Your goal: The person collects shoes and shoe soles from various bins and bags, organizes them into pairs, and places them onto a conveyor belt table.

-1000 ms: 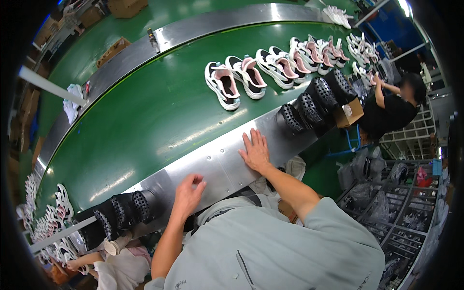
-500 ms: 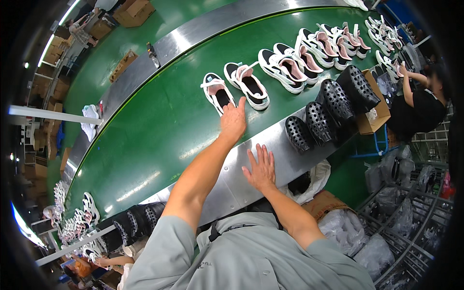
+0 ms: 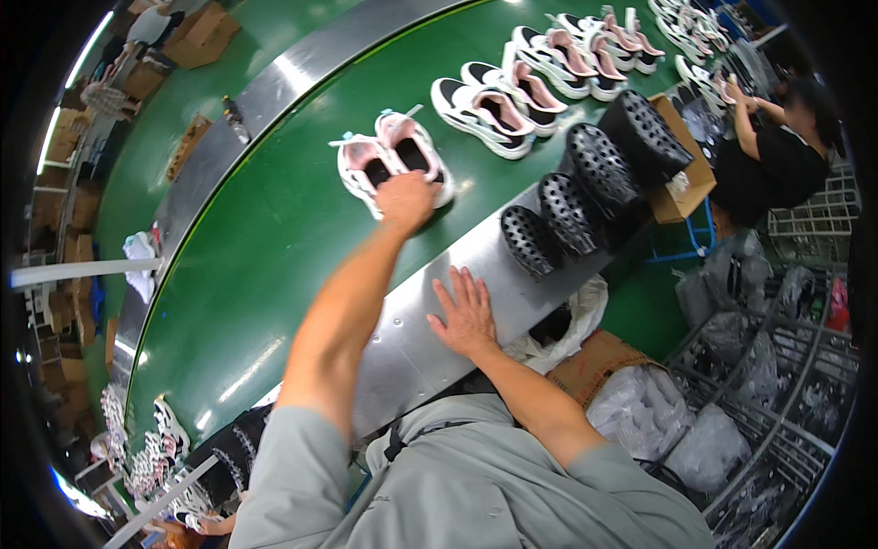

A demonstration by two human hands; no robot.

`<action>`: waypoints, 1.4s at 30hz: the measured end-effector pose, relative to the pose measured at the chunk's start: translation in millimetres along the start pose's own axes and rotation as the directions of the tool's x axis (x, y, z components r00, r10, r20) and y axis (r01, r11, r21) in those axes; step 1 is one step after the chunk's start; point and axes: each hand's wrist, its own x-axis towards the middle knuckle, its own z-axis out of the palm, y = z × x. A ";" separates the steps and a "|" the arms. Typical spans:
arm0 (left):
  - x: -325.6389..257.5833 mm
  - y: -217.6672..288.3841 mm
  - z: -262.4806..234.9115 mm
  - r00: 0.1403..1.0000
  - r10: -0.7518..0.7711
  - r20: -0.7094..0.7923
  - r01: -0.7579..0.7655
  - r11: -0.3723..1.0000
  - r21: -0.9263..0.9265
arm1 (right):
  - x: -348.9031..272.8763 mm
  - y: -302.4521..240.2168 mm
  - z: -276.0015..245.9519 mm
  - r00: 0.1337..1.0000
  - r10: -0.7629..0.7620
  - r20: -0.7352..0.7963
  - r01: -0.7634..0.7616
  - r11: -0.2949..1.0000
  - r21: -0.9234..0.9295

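Observation:
A pair of white sneakers with black insoles and pink linings stands on the green belt (image 3: 274, 238), the left sneaker (image 3: 352, 151) pressed against the right sneaker (image 3: 430, 156). My left hand (image 3: 407, 199) reaches over the belt and grips the two at their heels; the fingertips are hidden inside the shoes. On the metal ledge (image 3: 402, 357) along the near side, my right hand (image 3: 465, 314) lies flat with its fingers apart, holding nothing.
More white sneakers (image 3: 498, 110) line the belt at the far right. Several black perforated forms (image 3: 530, 240) stand on the ledge, beside a cardboard box (image 3: 686, 192). A co-worker (image 3: 773, 151) sits beyond. At lower right is a wire rack (image 3: 777, 393) with plastic bags.
My left hand has closed on the sneakers' heels, and the two shoes now touch side by side. My right hand stays flat on the ledge. The whole view has shifted.

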 end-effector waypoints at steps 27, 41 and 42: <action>-352.8 -60.9 57.2 0.991 -0.057 0.123 0.080 0.979 -0.187 | 1.0 50.1 -253.7 0.709 0.252 -0.659 -0.222 0.966 0.130; -327.0 -35.0 29.0 0.970 0.102 -0.222 -0.184 0.904 -0.385 | 44.5 141.0 -263.8 0.769 -0.027 -0.638 -0.260 0.899 -0.352; -324.5 -36.0 31.6 0.971 0.101 -0.217 -0.181 0.904 -0.387 | 44.0 144.6 -263.6 0.774 -0.042 -0.632 -0.253 0.894 -0.369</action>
